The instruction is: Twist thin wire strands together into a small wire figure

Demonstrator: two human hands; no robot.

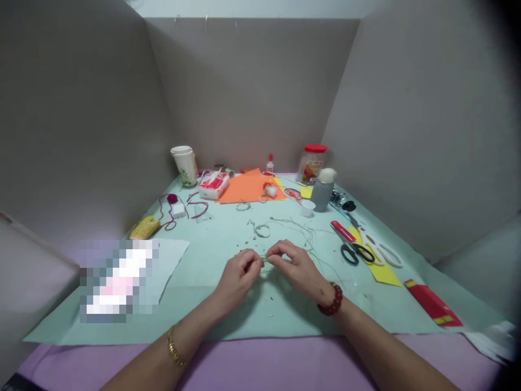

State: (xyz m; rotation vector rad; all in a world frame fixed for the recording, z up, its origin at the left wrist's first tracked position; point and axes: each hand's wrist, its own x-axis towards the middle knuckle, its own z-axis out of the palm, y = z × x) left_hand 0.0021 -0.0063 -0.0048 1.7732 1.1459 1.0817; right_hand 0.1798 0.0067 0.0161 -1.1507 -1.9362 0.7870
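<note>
Walls: grey panels (252, 81) stood behind the work area and along both its sides.
Surface: a pale green sheet (191, 309) lay flat, with a lilac cover (260, 364) showing past its near edge.
Left hand: the left hand (241, 276) was pinched narrow, its fingertips holding thin green cord (264, 259); a gold bracelet (174, 345) circled that forearm.
Right hand: the right hand (296, 267) pinched the same cord just beside the left, with dark red beads (336, 298) around the wrist.
Cord: the held part was between the two hands, midway along the surface and nearer its near edge than its far one.
Coil: a loop of green cord (262, 235) lay just beyond the fingers.
Right edge: black-handled scissors (353, 246) and white-handled scissors (372, 244) lay near it, close to yellow paper (385, 275).
Far edge: a paper cup (185, 167), a tissue pack (214, 185), orange sheets (240, 187) and a red-lidded jar (312, 164) stood or lay along it.
Left edge: a yellow corn-shaped object (144, 228) rested there.
</note>
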